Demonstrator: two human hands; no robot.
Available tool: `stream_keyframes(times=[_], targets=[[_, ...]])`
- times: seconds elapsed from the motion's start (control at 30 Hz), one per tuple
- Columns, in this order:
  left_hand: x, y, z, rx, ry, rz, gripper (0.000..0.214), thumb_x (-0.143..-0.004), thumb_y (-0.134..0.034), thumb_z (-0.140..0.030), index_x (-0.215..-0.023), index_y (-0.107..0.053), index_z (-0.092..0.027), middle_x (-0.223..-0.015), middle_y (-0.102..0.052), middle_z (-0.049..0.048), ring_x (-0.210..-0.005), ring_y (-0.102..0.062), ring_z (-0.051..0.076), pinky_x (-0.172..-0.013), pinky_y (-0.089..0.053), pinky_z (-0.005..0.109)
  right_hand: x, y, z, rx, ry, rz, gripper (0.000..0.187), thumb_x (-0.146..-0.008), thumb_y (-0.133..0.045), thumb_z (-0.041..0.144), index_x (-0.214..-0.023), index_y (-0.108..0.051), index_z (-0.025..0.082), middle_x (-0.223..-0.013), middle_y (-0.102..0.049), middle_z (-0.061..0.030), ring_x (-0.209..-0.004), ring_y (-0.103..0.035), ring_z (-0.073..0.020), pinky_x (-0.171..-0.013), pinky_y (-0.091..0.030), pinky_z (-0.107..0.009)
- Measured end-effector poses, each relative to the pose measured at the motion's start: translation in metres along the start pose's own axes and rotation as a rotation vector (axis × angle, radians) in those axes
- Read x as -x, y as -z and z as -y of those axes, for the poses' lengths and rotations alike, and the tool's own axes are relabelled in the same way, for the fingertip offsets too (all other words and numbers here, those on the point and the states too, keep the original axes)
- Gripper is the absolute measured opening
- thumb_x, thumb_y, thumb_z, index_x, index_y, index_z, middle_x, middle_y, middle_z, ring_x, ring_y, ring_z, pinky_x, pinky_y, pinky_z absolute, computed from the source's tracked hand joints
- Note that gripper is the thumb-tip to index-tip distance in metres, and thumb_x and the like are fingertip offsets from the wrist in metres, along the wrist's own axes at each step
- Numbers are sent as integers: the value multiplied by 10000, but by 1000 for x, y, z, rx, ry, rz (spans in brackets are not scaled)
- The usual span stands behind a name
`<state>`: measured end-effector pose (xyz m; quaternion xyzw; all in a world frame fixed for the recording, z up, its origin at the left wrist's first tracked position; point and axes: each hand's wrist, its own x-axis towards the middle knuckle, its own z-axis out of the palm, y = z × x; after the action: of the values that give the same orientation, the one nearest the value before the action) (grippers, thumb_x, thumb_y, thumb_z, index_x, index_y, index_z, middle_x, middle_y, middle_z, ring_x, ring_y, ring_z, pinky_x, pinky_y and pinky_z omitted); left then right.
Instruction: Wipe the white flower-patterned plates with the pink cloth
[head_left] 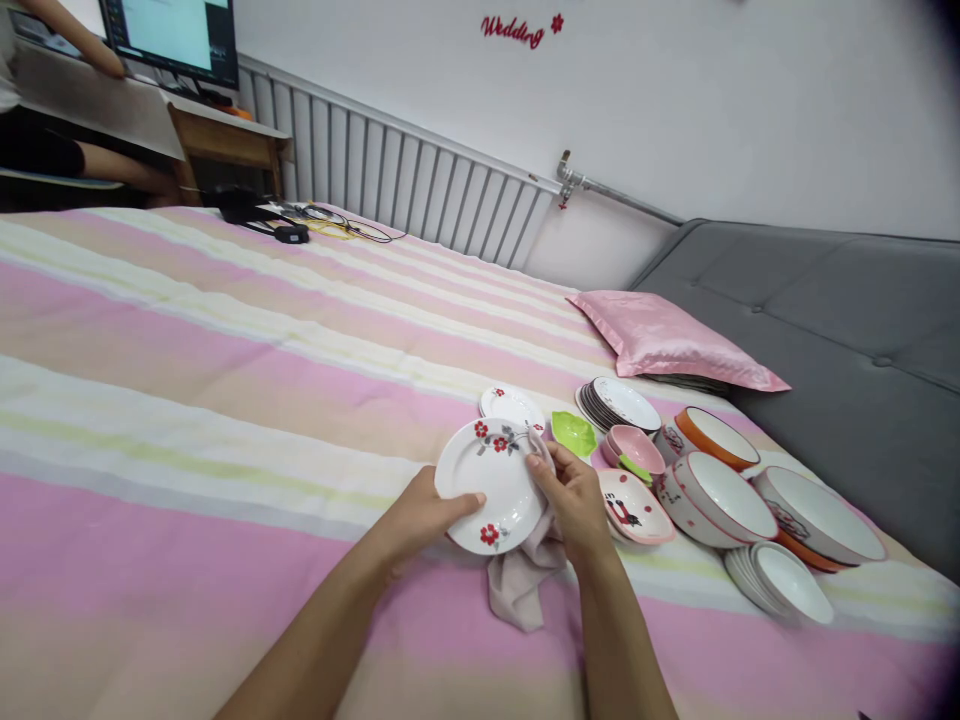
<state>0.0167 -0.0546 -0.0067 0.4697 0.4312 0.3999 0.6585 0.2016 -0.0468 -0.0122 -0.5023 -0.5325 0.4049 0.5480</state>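
A white plate [491,490] with red flowers and grey leaves is held up above the bed, its face tilted toward me. My left hand [424,515] grips its left edge, the thumb lying on the face. At the right edge, my right hand [574,495] pinches a pale greyish-pink cloth [525,585] against the rim. Part of that cloth hangs below the plate; the rest is hidden behind plate and hand. Just beyond lies another flowered plate [510,403] on the bedspread, partly covered by the held one.
To the right sit a green leaf-shaped dish [574,433], pink bowls [637,448], a cat-patterned dish [637,508], stacked plates [626,402], large bowls [735,500] and small white bowls [791,582]. Behind are a pink pillow [675,340] and grey headboard [825,310]. A person [67,150] sits far left.
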Motion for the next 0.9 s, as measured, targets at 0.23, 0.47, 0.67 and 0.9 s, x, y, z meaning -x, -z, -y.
stream_keyframes(times=[0.23,0.47,0.67,0.9], targets=[[-2,5,3,66,18,17,444,-637,-658,-247,-1072,-610,-166,-947,-689,112,-806,-643,259,-579,-482,293,-1,-5,-6,55,57,-6,488,-743,-613,394,-1181,-550,188,-1135,-613,-74,-1039,-555,-257,-856,-456,-406],[-4,6,6,71,-6,-18,435,-651,-646,-236,-1082,-612,-188,-982,-685,94,-846,-636,256,-637,-485,309,-1,-6,-4,61,93,-59,380,-840,-467,440,-1113,-608,217,-1196,-578,-47,-1172,-468,-224,-1008,-328,-407],[-2,4,5,-20,-23,79,387,-689,-607,-232,-1071,-624,-169,-989,-681,103,-906,-625,268,-755,-478,364,-2,-4,-2,-24,-14,-132,356,-719,-641,395,-993,-668,169,-985,-682,-60,-952,-606,-250,-862,-461,-403],[-3,4,6,-29,-47,102,390,-704,-592,-233,-1084,-617,-154,-1000,-676,117,-919,-620,284,-775,-475,392,-1,-6,-5,-10,50,-132,342,-703,-669,334,-997,-644,160,-980,-674,-73,-875,-620,-217,-782,-494,-351]])
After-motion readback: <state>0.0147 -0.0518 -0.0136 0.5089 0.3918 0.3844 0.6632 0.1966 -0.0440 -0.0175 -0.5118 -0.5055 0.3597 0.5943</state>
